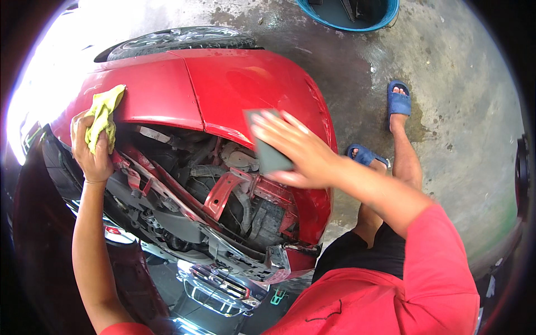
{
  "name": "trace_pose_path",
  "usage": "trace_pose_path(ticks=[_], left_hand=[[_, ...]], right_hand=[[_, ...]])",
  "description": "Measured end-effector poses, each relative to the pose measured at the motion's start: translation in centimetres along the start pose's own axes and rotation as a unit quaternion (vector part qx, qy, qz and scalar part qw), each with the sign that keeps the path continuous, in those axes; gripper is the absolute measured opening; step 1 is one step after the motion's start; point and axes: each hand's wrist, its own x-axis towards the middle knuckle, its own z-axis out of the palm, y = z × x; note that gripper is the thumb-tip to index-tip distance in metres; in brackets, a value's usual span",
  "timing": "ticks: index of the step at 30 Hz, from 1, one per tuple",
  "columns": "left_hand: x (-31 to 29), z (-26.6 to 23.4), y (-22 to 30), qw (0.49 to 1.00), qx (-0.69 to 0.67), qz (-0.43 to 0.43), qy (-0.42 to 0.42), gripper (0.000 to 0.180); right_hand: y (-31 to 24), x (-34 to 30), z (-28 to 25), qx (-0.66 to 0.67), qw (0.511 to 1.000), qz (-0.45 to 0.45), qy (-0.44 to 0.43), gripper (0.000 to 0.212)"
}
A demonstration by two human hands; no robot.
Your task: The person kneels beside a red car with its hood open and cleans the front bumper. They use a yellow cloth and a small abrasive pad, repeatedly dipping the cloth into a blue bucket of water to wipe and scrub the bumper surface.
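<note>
A yellow cloth [103, 116] is bunched in my left hand [92, 148], whose fingers close around it at the edge of the red car fender [134, 89]. Over the open headlight area, my right hand [296, 148] is blurred by motion. Its fingers stretch across a flat grey sheet [272, 153] that looks like sandpaper, with the thumb at the lower edge. The sheet lies at the inner rim of the red bumper [273, 78]. Whether it presses on the paint cannot be made out.
Below the panels the engine bay shows a red metal bracket [223, 192] and a corrugated hose [245, 209]. A car wheel [178, 42] stands beyond the fender. At the top is a blue tub [346, 27] on damp concrete [446, 72]. My feet wear blue slippers [398, 103].
</note>
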Motion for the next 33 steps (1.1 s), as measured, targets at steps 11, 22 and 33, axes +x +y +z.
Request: trace_pose_path(ticks=[11,22,33], left_hand=[[0.6,0.4,-0.1,1.0,0.006,0.006,0.006,0.035],[0.3,0.2,0.2,1.0,0.005,0.007,0.015,0.034],[0.8,0.3,0.5,1.0,0.005,0.011,0.017,0.035]], right_hand=[[-1.7,6.9,0.7,-0.03,0.998,0.029,0.042,0.093],[0.8,-10.4,-6.3,0.029,0.889,0.402,0.218,0.027],[-2.7,-5.1,-7.3,0.196,0.909,0.264,0.256,0.032]])
